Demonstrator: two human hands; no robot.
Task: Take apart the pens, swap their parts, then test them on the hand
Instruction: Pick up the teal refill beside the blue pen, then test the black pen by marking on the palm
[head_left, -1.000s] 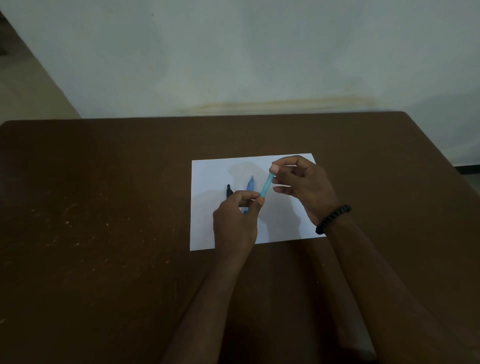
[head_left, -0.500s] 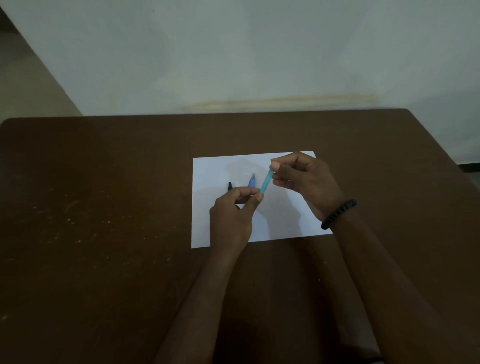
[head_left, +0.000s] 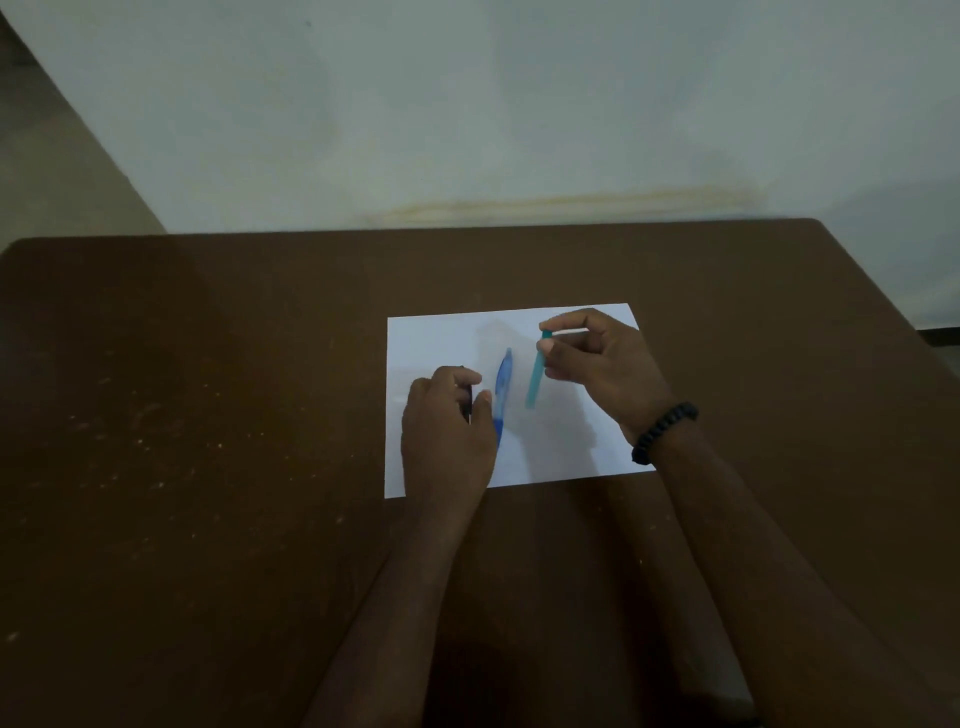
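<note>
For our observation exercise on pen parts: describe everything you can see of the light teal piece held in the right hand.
The teal piece is a slim, straight tube, seemingly translucent plastic, slightly motion-blurred. The right hand pinches its upper end between thumb and fingers; the lower end hangs free, tilted slightly left, above the white paper. It touches nothing else and lies right of the darker blue pen.

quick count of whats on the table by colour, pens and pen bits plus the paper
Teal: 1, the pen part held in the right hand
Blue: 1, the pen lying on the paper
Black: 1, a piece mostly hidden in the left hand
White: 1, the paper
Total: 4
</note>
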